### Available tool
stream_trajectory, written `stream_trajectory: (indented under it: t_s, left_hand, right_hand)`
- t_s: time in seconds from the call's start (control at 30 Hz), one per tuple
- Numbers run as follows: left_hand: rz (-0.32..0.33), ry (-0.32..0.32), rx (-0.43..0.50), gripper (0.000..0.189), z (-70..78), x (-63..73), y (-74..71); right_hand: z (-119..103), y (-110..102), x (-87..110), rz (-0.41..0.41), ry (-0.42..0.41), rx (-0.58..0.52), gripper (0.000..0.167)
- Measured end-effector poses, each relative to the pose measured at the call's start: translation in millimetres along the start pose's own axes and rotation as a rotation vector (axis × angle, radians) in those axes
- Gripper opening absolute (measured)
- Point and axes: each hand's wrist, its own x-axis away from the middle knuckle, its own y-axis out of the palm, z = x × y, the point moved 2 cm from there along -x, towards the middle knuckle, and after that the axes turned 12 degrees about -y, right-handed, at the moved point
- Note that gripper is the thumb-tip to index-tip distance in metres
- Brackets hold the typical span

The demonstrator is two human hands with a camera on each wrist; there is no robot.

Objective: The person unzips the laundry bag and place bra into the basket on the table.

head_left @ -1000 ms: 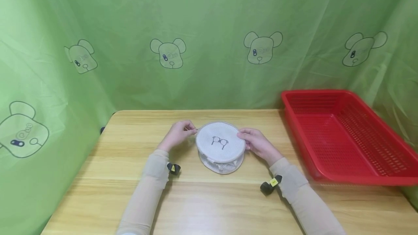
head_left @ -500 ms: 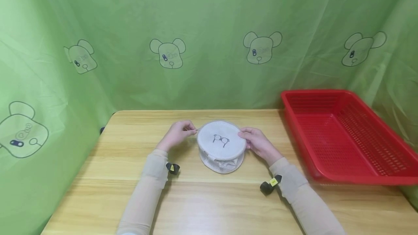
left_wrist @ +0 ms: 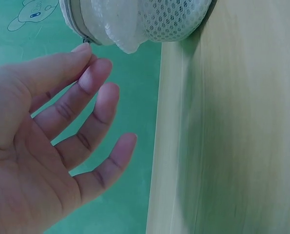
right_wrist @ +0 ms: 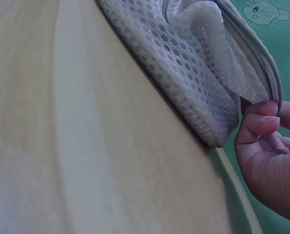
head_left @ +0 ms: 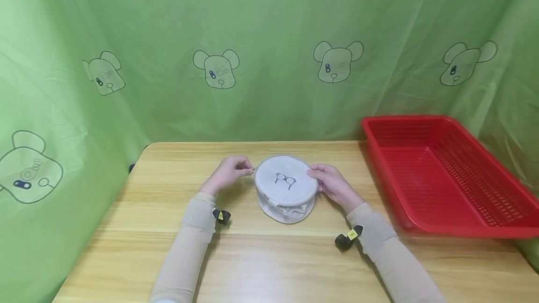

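Observation:
A round white mesh laundry bag (head_left: pixel 278 195) with grey edging stands near the middle of the table. Dark line embroidery (head_left: pixel 285 180) marks its top, and its side sags in soft folds. My left hand (head_left: pixel 229 172) pinches the small zipper pull (left_wrist: pixel 86 41) at the bag's left edge between thumb and forefinger, the other fingers loosely bent. On the opposite side my right hand (head_left: pixel 330 183) grips the bag's upper rim, thumb on top and fingers underneath. In the right wrist view the zipper (right_wrist: pixel 256 56) runs along the rim to those fingers.
To the right, a red plastic basket (head_left: pixel 389 191) with slotted walls sits on the wooden table (head_left: pixel 269 256). A green curtain (head_left: pixel 273 97) printed with bear heads hangs behind the table and on both sides.
The bag's top has turned slightly and shifted a little to the right and back since the earliest frame. Both hands keep nearly the same places and holds.

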Motion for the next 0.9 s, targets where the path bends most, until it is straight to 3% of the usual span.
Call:
stream_trajectory:
  t_s: [0.4, 0.9]
  left_hand:
    - [-0.093, 0.002, 0.022, 0.006, 0.0, 1.2, -3.5]
    - [-0.172, 0.008, 0.031, 0.006, -2.8, 3.1, -6.2]
  right_hand:
    - [-2.9, -1.3, 0.5, 0.019, 0.015, 0.004, 0.017]
    - [-2.7, -2.1, 0.4, 0.041, 0.022, 0.009, 0.018]
